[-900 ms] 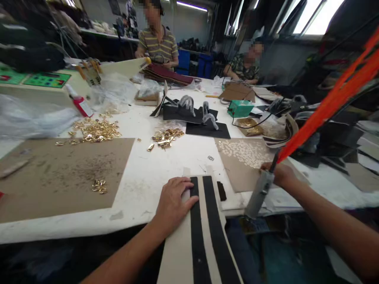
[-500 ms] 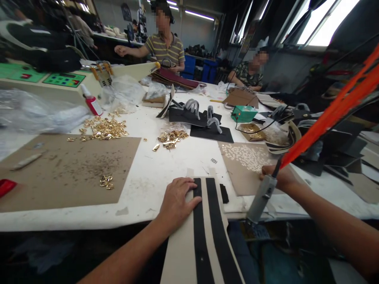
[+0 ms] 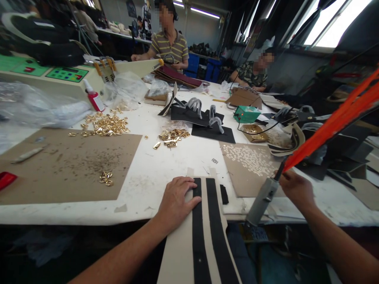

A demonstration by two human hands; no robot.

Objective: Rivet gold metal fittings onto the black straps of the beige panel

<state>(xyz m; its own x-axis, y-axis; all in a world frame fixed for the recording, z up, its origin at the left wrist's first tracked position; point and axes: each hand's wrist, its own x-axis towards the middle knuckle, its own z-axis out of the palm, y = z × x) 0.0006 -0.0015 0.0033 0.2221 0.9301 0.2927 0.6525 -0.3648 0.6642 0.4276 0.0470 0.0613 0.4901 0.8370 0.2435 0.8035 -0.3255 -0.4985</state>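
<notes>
My left hand [image 3: 177, 203] lies flat on the upper left of a long cream panel with two black stripes [image 3: 184, 252]. Its thumb reaches onto the left stripe, apart from the fingers. The panel's far end rests on the white table and its near end hangs past the edge. On the right, my right hand [image 3: 299, 192] is closed, fingertips bunched; whatever they hold is hidden. Just left of it hangs a grey electric screwdriver [image 3: 262, 203] on an orange cord, partly in front of the fingers. Small whitish rings [image 3: 248, 157] lie scattered on a brown board beyond.
Gold clasps [image 3: 173, 137] and gold rings [image 3: 109, 124] lie in heaps mid-table. At left are a brown board [image 3: 74, 185] and a red bottle [image 3: 95, 100]. Black panels with wrapped handles [image 3: 213, 134] and a green box [image 3: 247, 114] stand farther back. Two people sit or stand across the table.
My right hand has drawn back from the whitish rings, toward me and to the right, behind the screwdriver. My left hand keeps its place on the panel. The view has shifted slightly.
</notes>
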